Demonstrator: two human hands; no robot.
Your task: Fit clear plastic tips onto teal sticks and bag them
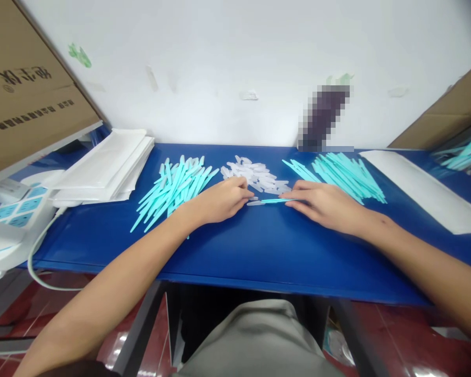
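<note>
My right hand [317,203] is closed in a pinch on two or so slim turquoise sticks [273,201], which look like eyebrow razors. They point left, and a translucent cap [255,203] covers the tip of at least one. My left hand [228,199] pinches at that tip end, with what seems to be a small clear cap at its fingertips, partly hidden. Just behind both hands lies a heap of loose clear caps [255,174]. Left of it is a pile of turquoise sticks with capped tips [178,183]; beyond my right hand are bare-looking turquoise sticks [347,175].
White plastic bags [102,162] are stacked at the left, near a power strip [18,209] with a cable. A cardboard box [35,99] stands behind them. A flat white sheet [427,191] lies at the right on the blue table [251,256]. A white wall closes the back.
</note>
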